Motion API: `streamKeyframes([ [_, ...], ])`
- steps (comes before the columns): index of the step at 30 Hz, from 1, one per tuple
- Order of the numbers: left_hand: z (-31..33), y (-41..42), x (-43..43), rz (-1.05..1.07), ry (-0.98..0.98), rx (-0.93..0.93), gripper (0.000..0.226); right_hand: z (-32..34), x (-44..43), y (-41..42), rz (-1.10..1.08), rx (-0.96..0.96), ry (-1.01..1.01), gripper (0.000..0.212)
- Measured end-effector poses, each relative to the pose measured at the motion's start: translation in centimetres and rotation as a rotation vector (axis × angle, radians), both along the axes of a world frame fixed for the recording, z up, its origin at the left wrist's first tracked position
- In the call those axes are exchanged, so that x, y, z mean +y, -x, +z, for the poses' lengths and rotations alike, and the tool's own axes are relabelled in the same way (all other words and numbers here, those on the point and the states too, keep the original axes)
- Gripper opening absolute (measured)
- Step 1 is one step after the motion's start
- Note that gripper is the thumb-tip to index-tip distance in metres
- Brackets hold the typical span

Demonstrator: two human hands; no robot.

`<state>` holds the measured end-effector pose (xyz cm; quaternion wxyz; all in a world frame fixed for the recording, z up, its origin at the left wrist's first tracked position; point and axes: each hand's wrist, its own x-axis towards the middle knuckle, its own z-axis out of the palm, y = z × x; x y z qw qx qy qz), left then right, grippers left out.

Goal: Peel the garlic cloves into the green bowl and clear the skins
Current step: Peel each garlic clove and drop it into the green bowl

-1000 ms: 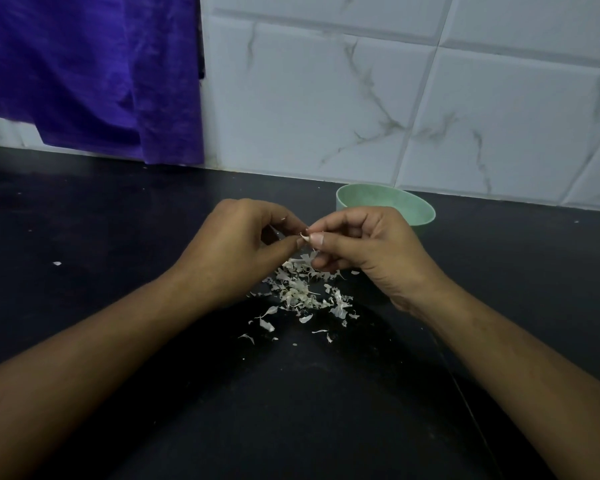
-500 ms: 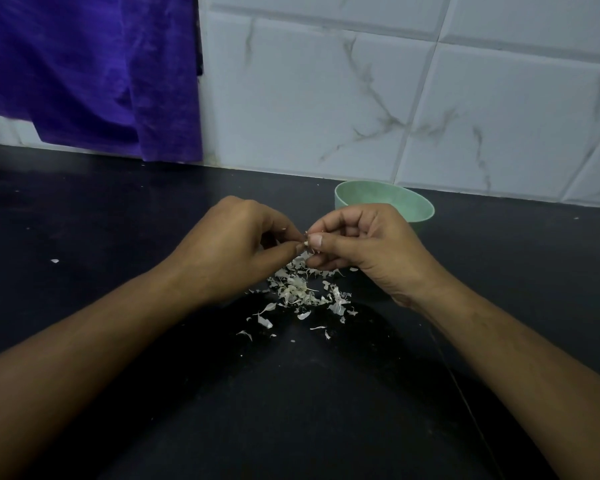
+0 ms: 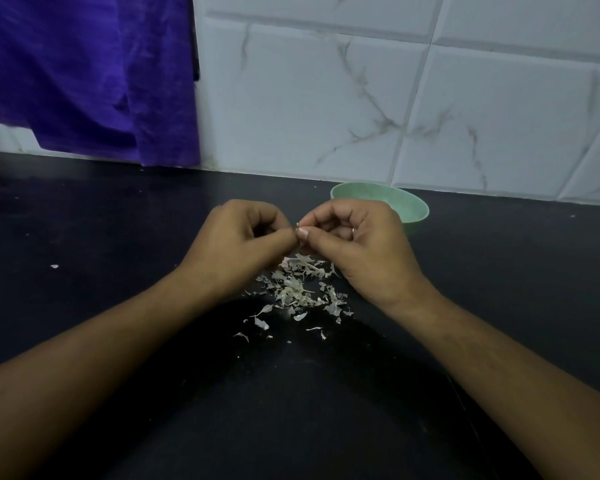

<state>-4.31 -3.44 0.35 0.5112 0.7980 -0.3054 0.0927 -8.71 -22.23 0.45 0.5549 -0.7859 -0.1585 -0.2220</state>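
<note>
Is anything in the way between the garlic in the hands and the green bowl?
Nothing visible is. The left hand and right hand pinch a small garlic piece above the skin pile. The green bowl sits just behind the right hand, its top open.

counter [image 3: 84,306]: matt black stone | wall tiles [image 3: 309,116]: glossy marbled | cloth [image 3: 84,71]: purple fabric

No writing is showing anywhere in view: no words, numbers or brand marks are appearing on the green bowl [image 3: 414,211], the tiled wall [image 3: 326,98], the purple cloth [image 3: 84,74] or the black tabletop [image 3: 84,220]. The dim light may be hiding some very small mark on the bowl's side.
</note>
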Motion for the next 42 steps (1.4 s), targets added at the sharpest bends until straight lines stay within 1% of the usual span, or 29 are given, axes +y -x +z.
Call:
streamKeyframes([
  [2, 0.1, 0.1, -0.4, -0.066, 0.107, 0.117, 0.024, 0.1, 0.0, -0.2, -0.074, -0.078, 0.057, 0.005],
  [4, 0.1, 0.2, -0.7, -0.118, 0.135, 0.159, 0.028, 0.2, 0.0, -0.3, -0.098, -0.094, 0.041, 0.006],
  [6, 0.0, 0.2, -0.6, -0.132, 0.072, 0.152, 0.024, 0.2, -0.2, -0.4, -0.057, -0.045, -0.07, 0.008],
  [8, -0.2, -0.1, -0.3, -0.107, -0.02, 0.109, 0.014, 0.3, -0.4, -0.4, -0.012, 0.015, -0.192, 0.011],
  [10, -0.2, -0.3, 0.0, -0.063, -0.087, 0.054, 0.019, 0.5, -0.8, -0.3, 0.017, 0.059, -0.287, 0.014],
  [12, -0.1, -0.4, 0.2, -0.027, -0.146, -0.007, 0.024, 0.6, -1.1, -0.4, 0.046, 0.083, -0.328, 0.018],
  [15, -0.1, -0.3, 0.3, 0.007, -0.234, -0.085, 0.027, 0.5, -1.3, -0.4, 0.054, 0.095, -0.277, 0.022],
  [18, -0.1, -0.3, 0.4, 0.067, -0.297, -0.144, 0.03, 0.5, -1.4, -0.5, 0.023, 0.064, -0.184, 0.016],
  [21, 0.0, -0.5, 0.6, 0.09, -0.298, -0.183, 0.035, 1.1, -1.7, -0.4, -0.004, 0.041, -0.141, 0.011],
  [23, 0.0, -0.5, 0.6, 0.096, -0.295, -0.197, 0.038, 1.4, -2.0, -0.3, -0.011, 0.044, -0.15, 0.008],
  [25, 0.0, -0.5, 0.5, 0.093, -0.292, -0.192, 0.038, 1.6, -2.1, -0.2, -0.001, 0.057, -0.169, 0.01],
  [30, -0.1, -0.3, 0.3, 0.051, -0.229, -0.139, 0.021, 1.5, -2.0, -0.2, 0.033, 0.102, -0.195, 0.014],
  [33, -0.4, -0.6, 0.2, 0.005, -0.118, -0.104, 0.003, 1.2, -1.7, -0.2, 0.081, 0.155, -0.189, 0.008],
  [37, -0.6, -0.7, 0.0, -0.061, 0.022, -0.07, 0.012, 0.8, -1.3, -0.1, 0.129, 0.234, -0.199, 0.009],
  [40, -0.6, -0.8, -0.1, -0.095, 0.111, -0.038, 0.016, 1.0, -1.2, 0.0, 0.106, 0.245, -0.242, 0.011],
  [42, -0.7, -0.8, 0.0, -0.11, 0.141, -0.024, 0.022, 0.9, -1.1, 0.0, 0.102, 0.242, -0.232, 0.01],
])
